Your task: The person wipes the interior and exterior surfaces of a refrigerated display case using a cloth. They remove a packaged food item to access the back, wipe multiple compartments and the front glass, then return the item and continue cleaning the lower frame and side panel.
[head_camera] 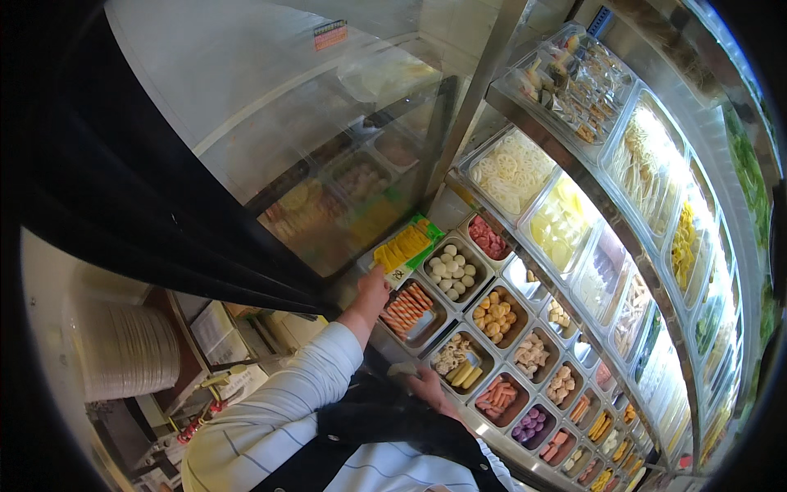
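Note:
My left hand [373, 288] reaches to the upper rim of the food counter and grips the near edge of a flat plastic pack [403, 246] with yellow contents and a green border. Below it, a steel pan of orange-and-white striped sticks [407, 310] lies close to the wrist. White balls [452, 272] fill the pan to the pack's right. My right hand [427, 387] is low, at the counter's front edge, beside a pan of pale pieces and yellow-green sticks [464, 372]. A small pale object [402, 369] shows at its fingertips; whether it is held is unclear.
Rows of steel pans with balls, sausages [497, 396] and other foods run down to the right. Refrigerated shelves [556, 154] with clear tubs rise beyond them. A glass panel [369, 178] stands at the upper left. Stacked bowls [132, 350] are at the far left.

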Demonstrator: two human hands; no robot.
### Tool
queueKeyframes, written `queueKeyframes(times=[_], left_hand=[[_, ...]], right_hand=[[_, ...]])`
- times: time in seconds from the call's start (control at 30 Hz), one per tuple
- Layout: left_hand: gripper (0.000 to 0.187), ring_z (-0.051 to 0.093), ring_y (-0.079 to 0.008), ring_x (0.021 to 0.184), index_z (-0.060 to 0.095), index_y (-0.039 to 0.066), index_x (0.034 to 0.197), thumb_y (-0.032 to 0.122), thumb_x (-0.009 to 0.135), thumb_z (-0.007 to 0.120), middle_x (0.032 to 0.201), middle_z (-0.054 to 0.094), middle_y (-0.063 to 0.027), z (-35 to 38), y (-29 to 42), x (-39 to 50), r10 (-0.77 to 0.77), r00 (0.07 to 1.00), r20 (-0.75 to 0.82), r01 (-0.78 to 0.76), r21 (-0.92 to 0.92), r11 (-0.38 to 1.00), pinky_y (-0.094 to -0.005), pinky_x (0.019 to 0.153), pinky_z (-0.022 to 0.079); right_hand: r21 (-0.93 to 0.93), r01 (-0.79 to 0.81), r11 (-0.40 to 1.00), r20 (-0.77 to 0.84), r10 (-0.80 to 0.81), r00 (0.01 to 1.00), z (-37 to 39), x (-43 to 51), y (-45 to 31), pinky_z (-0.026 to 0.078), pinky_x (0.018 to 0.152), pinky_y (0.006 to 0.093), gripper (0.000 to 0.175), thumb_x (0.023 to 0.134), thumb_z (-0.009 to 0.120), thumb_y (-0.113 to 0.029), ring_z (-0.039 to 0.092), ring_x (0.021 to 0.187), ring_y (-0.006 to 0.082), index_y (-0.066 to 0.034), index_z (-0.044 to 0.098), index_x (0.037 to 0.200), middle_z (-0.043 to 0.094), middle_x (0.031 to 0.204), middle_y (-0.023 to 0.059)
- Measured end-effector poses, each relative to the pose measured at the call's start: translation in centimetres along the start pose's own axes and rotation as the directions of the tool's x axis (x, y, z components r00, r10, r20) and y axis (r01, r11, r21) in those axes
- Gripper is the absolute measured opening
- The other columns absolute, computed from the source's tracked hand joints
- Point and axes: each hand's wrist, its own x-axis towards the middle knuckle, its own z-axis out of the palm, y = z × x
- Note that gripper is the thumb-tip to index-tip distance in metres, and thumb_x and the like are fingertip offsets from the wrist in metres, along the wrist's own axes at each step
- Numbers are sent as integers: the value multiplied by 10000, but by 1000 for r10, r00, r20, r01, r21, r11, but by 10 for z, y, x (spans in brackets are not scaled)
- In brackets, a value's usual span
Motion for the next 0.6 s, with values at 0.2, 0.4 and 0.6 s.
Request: queueKeyframes(times=[0.2,0.4,0.6], left_hand=[[356,637,-233,727,593,6,948,339,823,577,883,630,-119,8,-2,-2,16,1000,-15,-16,-31,999,-357,567,511],[480,635,-251,804,510,64,1131,479,899,455,1002,609,-96,1,-13,7,29,994,106,-3,-235,972,-385,645,538],[483,618,-230,869,384,113,1247,467,920,428,1079,570,-82,-15,-26,-5,273,956,106,-240,-250,938,-365,650,532]], right_hand=[[129,-147,981,111,133,985,-20,-5,-9,465,672,272,259,801,573,-126,572,742,135,-10,602,1031,628,859,41],[260,-326,909,231,269,935,-40,0,-10,460,664,254,295,818,568,-159,579,759,127,-21,598,1077,633,905,30],[769,-311,559,73,406,911,-93,32,-20,461,811,322,193,807,510,-67,580,892,211,0,590,969,604,932,92]])
